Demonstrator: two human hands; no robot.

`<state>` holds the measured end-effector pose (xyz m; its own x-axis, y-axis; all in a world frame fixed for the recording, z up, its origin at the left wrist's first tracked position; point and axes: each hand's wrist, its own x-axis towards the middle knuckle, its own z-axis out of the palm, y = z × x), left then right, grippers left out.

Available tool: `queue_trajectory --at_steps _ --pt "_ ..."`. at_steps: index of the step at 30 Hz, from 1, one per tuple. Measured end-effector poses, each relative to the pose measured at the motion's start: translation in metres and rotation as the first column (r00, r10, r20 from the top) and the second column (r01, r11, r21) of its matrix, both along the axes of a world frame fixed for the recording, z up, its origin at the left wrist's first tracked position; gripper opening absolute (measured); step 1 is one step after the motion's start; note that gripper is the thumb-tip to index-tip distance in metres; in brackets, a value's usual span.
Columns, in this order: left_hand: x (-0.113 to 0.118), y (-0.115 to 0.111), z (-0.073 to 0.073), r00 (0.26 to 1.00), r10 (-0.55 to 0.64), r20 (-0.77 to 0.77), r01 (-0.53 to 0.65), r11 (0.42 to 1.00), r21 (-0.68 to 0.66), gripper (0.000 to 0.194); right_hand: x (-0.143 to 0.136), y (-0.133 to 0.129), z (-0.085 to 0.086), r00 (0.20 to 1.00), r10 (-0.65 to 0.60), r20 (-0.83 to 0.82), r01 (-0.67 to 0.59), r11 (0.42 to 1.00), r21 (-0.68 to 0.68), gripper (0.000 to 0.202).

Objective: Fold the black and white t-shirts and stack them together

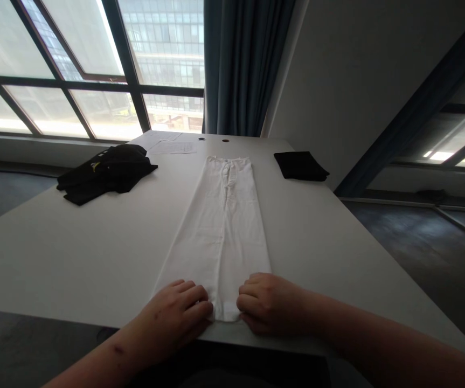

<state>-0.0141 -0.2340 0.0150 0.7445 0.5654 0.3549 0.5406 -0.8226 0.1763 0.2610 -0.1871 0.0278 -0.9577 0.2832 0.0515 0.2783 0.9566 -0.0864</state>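
Note:
A pair of white trousers (232,231) lies flat and lengthwise on the white table, with the waistband at the far end and the leg hems near me. Both legs lie close together, with a crease line running down the middle. My left hand (179,310) is closed on the left side of the hem, its fingers curled over the cloth. On the right side of the hem, my right hand (266,302) is closed too, fingers bent onto the fabric. The undersides of both grips are hidden.
A crumpled black garment (109,170) rests on the table (95,253) at the left. At the right lies a folded black cloth (300,165). Paper sheets (173,147) and two dark round holes are near the far edge, below a blue curtain (242,70) and windows.

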Motion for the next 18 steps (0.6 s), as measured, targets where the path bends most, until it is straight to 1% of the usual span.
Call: queue_trajectory --at_steps 3,7,10,12,14,16,18 --pt "0.004 0.001 0.002 1.0 0.011 0.018 -0.01 0.999 -0.042 0.005 0.002 0.002 0.005 1.0 0.013 0.007 -0.013 0.999 -0.051 0.009" --pt "0.014 0.005 0.004 0.995 0.093 -0.031 -0.096 0.989 -0.115 0.027 0.003 0.005 0.014 0.999 0.036 0.03 -0.031 0.988 -0.151 0.021" --pt "0.026 0.006 0.002 0.989 0.145 -0.035 -0.147 0.988 -0.048 0.035 0.006 0.006 0.018 0.999 0.013 0.046 -0.004 0.982 -0.187 0.019" --pt "0.033 0.008 0.0 0.991 0.128 -0.027 -0.127 0.992 0.023 0.029 0.008 0.006 0.02 0.998 -0.018 0.065 0.031 0.98 -0.197 0.014" --pt "0.037 0.009 -0.001 0.997 0.065 -0.038 -0.062 0.996 0.065 0.017 0.009 0.005 0.021 0.995 -0.046 0.091 0.063 0.978 -0.198 0.01" --pt "0.038 0.01 -0.001 0.998 0.003 -0.055 0.001 0.997 0.076 0.013 0.01 0.003 0.021 0.991 -0.065 0.121 0.086 0.98 -0.179 0.006" --pt "0.036 0.01 0.0 0.998 -0.02 -0.06 0.024 0.998 0.062 0.009 0.011 0.0 0.021 0.987 -0.074 0.145 0.094 0.986 -0.137 0.002"
